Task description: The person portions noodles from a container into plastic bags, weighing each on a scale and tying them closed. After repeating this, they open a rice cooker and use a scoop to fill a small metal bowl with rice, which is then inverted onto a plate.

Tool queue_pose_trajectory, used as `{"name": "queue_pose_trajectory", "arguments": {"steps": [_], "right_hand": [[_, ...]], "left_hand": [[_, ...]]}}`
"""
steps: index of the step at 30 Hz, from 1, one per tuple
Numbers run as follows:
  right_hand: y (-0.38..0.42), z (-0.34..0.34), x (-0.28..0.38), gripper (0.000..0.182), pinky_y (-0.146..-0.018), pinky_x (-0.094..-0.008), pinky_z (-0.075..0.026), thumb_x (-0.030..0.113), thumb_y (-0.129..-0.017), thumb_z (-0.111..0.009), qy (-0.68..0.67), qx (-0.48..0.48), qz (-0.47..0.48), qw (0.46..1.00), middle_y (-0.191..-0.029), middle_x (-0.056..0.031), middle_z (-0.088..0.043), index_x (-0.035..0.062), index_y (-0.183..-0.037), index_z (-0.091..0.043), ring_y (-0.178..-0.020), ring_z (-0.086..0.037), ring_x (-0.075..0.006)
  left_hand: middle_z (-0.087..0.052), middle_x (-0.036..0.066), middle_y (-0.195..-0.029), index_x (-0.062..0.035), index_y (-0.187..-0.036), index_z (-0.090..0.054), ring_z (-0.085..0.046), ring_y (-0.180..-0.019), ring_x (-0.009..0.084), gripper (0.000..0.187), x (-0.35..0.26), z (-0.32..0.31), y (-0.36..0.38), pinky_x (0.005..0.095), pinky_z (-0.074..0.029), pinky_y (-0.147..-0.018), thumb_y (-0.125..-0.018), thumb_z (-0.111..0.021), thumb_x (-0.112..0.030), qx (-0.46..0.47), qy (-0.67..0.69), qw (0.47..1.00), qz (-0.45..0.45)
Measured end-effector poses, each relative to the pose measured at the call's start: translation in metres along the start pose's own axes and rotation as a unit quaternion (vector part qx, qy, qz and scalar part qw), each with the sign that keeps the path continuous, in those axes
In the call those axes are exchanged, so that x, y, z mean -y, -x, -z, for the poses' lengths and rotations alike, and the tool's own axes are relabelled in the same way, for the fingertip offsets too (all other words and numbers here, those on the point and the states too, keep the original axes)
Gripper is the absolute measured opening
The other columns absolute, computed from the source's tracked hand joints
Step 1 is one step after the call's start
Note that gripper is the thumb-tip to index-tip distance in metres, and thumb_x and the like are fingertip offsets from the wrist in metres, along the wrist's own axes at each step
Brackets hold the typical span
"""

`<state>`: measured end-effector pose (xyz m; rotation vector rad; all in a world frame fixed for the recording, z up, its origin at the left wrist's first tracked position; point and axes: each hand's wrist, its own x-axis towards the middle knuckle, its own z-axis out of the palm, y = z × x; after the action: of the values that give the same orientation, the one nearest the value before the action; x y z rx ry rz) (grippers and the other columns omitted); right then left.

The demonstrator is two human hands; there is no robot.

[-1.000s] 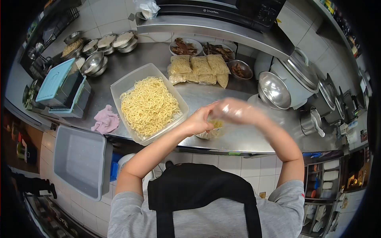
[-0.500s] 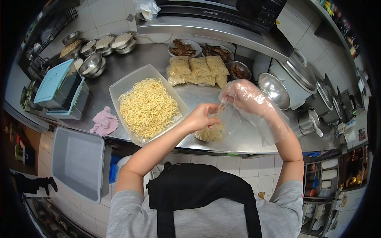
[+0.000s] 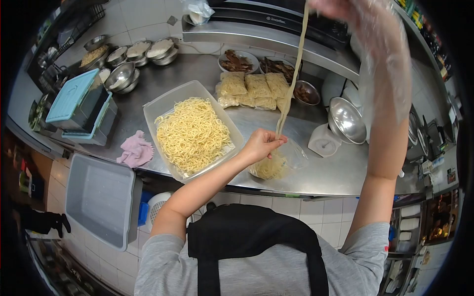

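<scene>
My left hand (image 3: 265,146) pinches the gathered neck of a clear plastic bag of noodles (image 3: 269,166) that rests on the steel counter. From those fingers a long, pale yellowish strip (image 3: 295,74) runs taut upward to my right hand (image 3: 340,11). That hand wears a loose clear plastic glove and is raised high, partly cut off by the top edge; its fingers close on the strip's upper end. I cannot make out what the strip is made of. Left of the bag stands a white plastic tub (image 3: 237,129) heaped with loose yellow noodles (image 3: 192,135).
Filled noodle bags (image 3: 257,86) are stacked at the back, near bowls of brown dried pieces (image 3: 237,61). A white scale (image 3: 323,140) and a steel bowl (image 3: 347,120) stand right. A pink cloth (image 3: 136,149), teal-lidded boxes (image 3: 74,101) and a grey bin (image 3: 101,197) are left.
My right hand has risen from beside the bag to the top of the view, drawing the pale strip out long. My left hand stays at the bag's neck.
</scene>
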<state>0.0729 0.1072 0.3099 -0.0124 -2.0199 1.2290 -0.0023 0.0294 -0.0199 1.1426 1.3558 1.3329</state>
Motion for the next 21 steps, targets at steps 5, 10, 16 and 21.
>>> {"name": "queue_pose_trajectory", "arguments": {"steps": [5,10,16,21], "right_hand": [[-0.029,-0.002,0.023,0.032,-0.067,-0.03,-0.053,0.028,-0.079,-0.065,0.492,0.086,0.464,0.731,-0.087,-0.0151,-0.065,-0.0008,-0.093,-0.059,-0.078,-0.064,-0.0235],[-0.038,0.007,-0.001,0.033,-0.067,-0.0298,-0.053,0.028,-0.079,-0.065,0.357,-0.005,0.197,0.913,-0.088,-0.0149,-0.065,-0.0008,-0.094,-0.059,-0.079,-0.064,-0.0234],[-0.012,0.042,-0.011,0.033,-0.068,-0.0296,-0.052,0.028,-0.079,-0.065,0.325,-0.058,0.126,0.936,-0.088,-0.0146,-0.065,-0.0007,-0.095,-0.059,-0.079,-0.064,-0.0231],[0.007,0.065,0.0,0.033,-0.068,-0.0295,-0.052,0.028,-0.079,-0.065,0.326,-0.094,0.116,0.934,-0.089,-0.0144,-0.065,-0.0006,-0.096,-0.059,-0.08,-0.064,-0.023]], "left_hand": [[-0.06,0.008,-0.112,0.001,-0.1,-0.063,-0.057,-0.07,0.0056,0.022,-0.001,0.005,0.002,0.0194,-0.046,-0.046,-0.087,-0.056,-0.016,-0.003,0.04,0.999,-0.008],[-0.059,0.008,-0.113,-0.0009,-0.108,-0.06,-0.058,-0.079,0.0066,0.027,0.002,0.009,0.006,0.0195,-0.046,-0.046,-0.084,-0.06,-0.015,0.03,0.052,0.998,0.0],[-0.058,0.008,-0.113,-0.0028,-0.117,-0.054,-0.057,-0.099,0.012,0.039,-0.003,0.015,0.012,0.0187,-0.046,-0.05,-0.079,-0.063,-0.006,0.062,0.089,0.994,0.025],[-0.05,0.009,-0.126,-0.0019,-0.122,-0.048,-0.047,-0.117,0.0192,0.052,-0.004,0.014,0.005,0.0183,-0.044,-0.05,-0.073,-0.058,0.009,0.094,0.115,0.989,0.016]]}}
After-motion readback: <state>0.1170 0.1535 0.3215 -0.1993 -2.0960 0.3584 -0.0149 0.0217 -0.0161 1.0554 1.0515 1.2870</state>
